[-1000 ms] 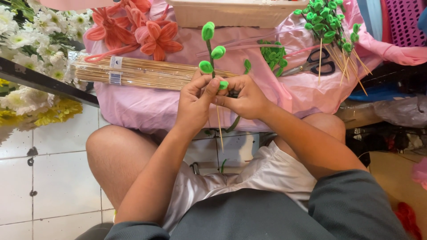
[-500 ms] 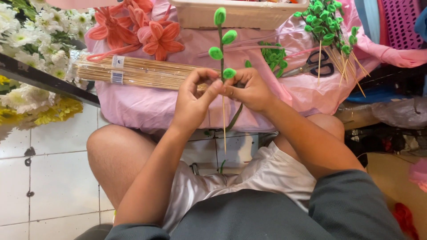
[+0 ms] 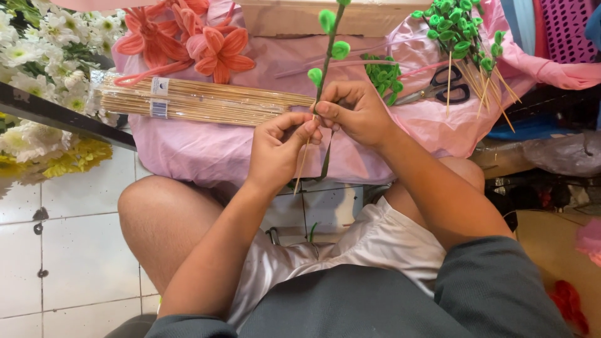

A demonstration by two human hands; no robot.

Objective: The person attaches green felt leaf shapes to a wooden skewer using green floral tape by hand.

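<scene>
Left hand point(image 3: 278, 150): fingers pinched on a thin wooden skewer point(image 3: 303, 164), steadying it from below.
Right hand point(image 3: 355, 112): fingers pressed together on the green stem point(image 3: 327, 50) right where it meets the skewer top.
Stem: held upright above the lap, three small green leaf loops along it, tip cut off by the frame edge.
Loose end: dark green strand point(image 3: 325, 159) hangs down beside the skewer.
Behind hands: pink cloth point(image 3: 206, 147) over a counter, bundle of bamboo skewers point(image 3: 206, 105), orange fabric flowers point(image 3: 200, 40), scissors point(image 3: 447, 87), finished green stems point(image 3: 463, 31).
Left side: white and yellow flowers point(image 3: 37, 69).
Risk: wrap likely loosens if the right pinch slips; the thin skewer could bend or snap under twist; the dangling strand could snag on a knee; a leaf loop may get crushed if the grip creeps up.
</scene>
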